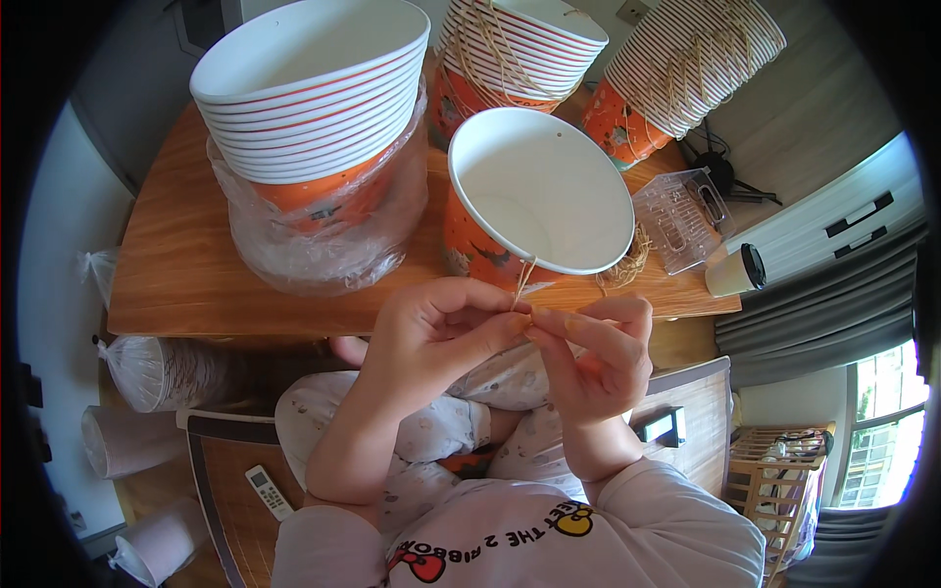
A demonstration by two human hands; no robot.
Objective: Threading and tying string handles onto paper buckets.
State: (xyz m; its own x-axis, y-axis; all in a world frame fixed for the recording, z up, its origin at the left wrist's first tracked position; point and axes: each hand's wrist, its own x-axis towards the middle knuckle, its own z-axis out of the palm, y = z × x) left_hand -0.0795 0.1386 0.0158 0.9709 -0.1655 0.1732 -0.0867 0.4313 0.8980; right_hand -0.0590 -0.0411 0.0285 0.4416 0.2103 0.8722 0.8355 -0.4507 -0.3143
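A single orange paper bucket (pixel 475 245) with a white inside stands at the table's front edge, its mouth tilted toward me. A thin tan twine (pixel 524 279) hangs from the near side of its rim. Just below that rim, my left hand (pixel 446 328) pinches the twine between thumb and forefinger. The fingertips of my right hand (pixel 593 358) meet those of the left, pinched together at the twine's lower end. How the strand runs between the fingertips is hidden.
On the wooden table (pixel 162 265) stand a bucket stack (pixel 319 137) in a clear bag and two stacks (pixel 520 64) (pixel 686 83) draped with twine. Right of the bucket lie loose twine (pixel 632 260), a clear plastic box (pixel 676 220) and a lidded cup (pixel 737 271). A remote (pixel 268 492) lies lower left.
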